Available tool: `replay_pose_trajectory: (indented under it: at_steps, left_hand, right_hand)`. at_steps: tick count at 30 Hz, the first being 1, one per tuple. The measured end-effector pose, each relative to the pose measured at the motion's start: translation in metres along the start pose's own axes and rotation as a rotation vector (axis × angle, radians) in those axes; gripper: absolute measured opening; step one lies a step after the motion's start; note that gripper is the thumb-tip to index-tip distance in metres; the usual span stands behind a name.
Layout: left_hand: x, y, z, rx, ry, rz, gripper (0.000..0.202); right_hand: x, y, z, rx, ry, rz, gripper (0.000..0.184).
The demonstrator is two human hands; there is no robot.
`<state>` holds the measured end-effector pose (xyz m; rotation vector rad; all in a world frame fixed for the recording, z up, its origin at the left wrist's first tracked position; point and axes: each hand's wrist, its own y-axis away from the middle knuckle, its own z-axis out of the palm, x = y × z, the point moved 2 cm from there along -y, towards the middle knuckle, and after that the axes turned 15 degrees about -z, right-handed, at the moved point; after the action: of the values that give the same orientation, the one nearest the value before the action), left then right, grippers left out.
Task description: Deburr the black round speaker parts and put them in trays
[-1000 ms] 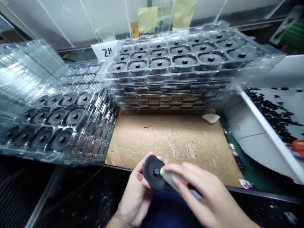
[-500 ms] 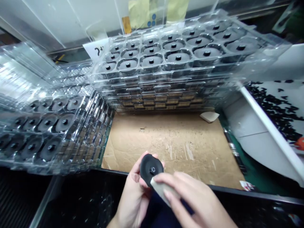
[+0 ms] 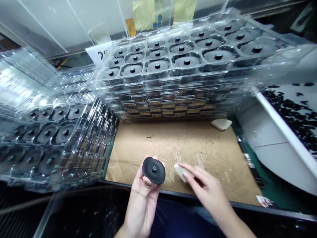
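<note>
My left hand [image 3: 146, 193] holds a black oval disc [image 3: 158, 175] with a short round stem in its middle, stem side up. The fingers support it from below and at the rim. To the right, my right hand [image 3: 201, 181] pinches an off-white folded pad [image 3: 181, 172], perhaps cloth or paper, between thumb and fingers. Pad and disc are apart, both over the front part of a cardboard sheet [image 3: 163, 140]. A similar folded off-white piece [image 3: 221, 124] lies at the sheet's back right corner.
Stacked clear plastic trays [image 3: 170, 74] with similar discs in their pockets stand behind the cardboard. Another tray stack [image 3: 81, 132] rises at left. On the right, a white bin [image 3: 274, 115] contains many small black pieces. A dark pen-like object [image 3: 250, 162] lies beside the cardboard.
My right hand has drawn the pad away from the disc, to the right. My left hand has turned the disc slightly, showing more of its face.
</note>
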<state>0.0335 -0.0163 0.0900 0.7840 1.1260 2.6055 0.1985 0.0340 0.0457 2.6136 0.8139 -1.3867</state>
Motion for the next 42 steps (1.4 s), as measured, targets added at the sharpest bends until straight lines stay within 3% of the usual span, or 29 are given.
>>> replay_pose_trajectory:
  at_steps: [3, 7, 10, 12, 16, 20, 22, 24, 28, 30, 36, 40, 42]
  left_hand:
    - [-0.002, -0.002, 0.001, -0.003, -0.009, -0.018, 0.053]
    - [-0.004, -0.001, 0.008, -0.01, -0.05, -0.019, 0.052]
    - [-0.004, 0.003, 0.014, -0.024, -0.088, -0.037, 0.052]
    - [-0.004, 0.005, 0.015, -0.033, -0.116, -0.066, 0.047]
    - [-0.007, 0.007, 0.012, -0.035, -0.102, -0.09, 0.038]
    - [-0.008, 0.008, 0.009, -0.066, -0.1, -0.097, 0.043]
    - [-0.005, 0.009, 0.009, -0.061, -0.086, -0.086, 0.049]
    - [0.0, 0.012, 0.01, -0.055, -0.078, -0.072, 0.056]
    - [0.003, 0.016, 0.019, -0.072, -0.118, -0.079, 0.063]
    - [0.0, 0.019, 0.024, -0.09, -0.12, -0.099, 0.059]
    - [-0.005, 0.029, 0.021, -0.098, -0.162, -0.147, 0.044]
    - [0.0, 0.029, 0.014, -0.115, -0.163, -0.128, 0.04]
    - [-0.002, 0.032, 0.02, -0.161, -0.174, -0.124, 0.033]
  right_hand:
    - [0.002, 0.012, 0.004, -0.035, -0.031, -0.011, 0.026]
    - [-0.032, -0.001, -0.018, 0.05, -0.052, -0.007, 0.025]
    - [-0.07, -0.021, -0.037, 0.166, -0.107, -0.252, 0.027]
    - [-0.087, -0.031, -0.041, 0.109, -0.155, -0.393, 0.028]
    - [-0.094, -0.037, -0.036, -0.124, -0.187, -0.369, 0.023]
    - [-0.093, -0.025, -0.036, 0.047, -0.178, -0.427, 0.028]
    - [-0.087, -0.011, -0.033, -0.041, -0.235, -0.363, 0.026]
    - [-0.074, 0.005, -0.03, -0.136, -0.3, -0.2, 0.021]
    - [-0.054, 0.022, -0.038, 0.009, -0.306, 0.034, 0.019]
    - [-0.062, 0.015, -0.045, 0.078, -0.249, -0.034, 0.019]
    - [-0.111, -0.018, -0.042, 0.226, -0.091, -0.518, 0.033]
    - [-0.12, -0.023, -0.033, 0.022, -0.199, -0.506, 0.029]
    - [-0.121, -0.024, -0.033, 0.093, -0.169, -0.463, 0.025]
